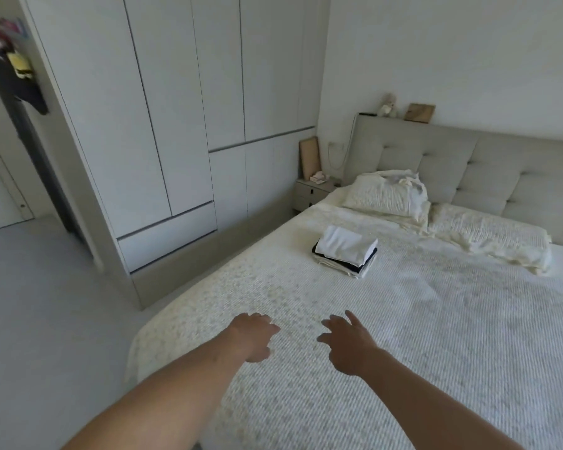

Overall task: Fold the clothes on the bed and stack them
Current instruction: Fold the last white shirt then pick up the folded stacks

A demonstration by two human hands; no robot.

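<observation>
Two bare forearms reach out from the bottom edge over the bed (403, 336). Left hand (252, 336) palm-down above the coverlet, fingers loosely curled, holding nothing. Right hand (345, 344) also empty, fingers spread apart, index extended forward. Can't tell if either hand touches the cover.

Farther up the bed, well apart from both hands: stack of folded clothes (345, 251), white piece on top, dark one under it, a pale layer at the bottom. No loose garments visible on the cover, so the task looks about done.

Beyond that, rumpled pillows (387, 194) against the padded headboard (468, 164), nightstand (312, 193) to the left, wardrobe (163, 108) along the wall.

Risk, judged: the stack sits on soft bedding, top piece slightly askew; leaning or pressing on the mattress nearby could tip it or slide the top layer off.
</observation>
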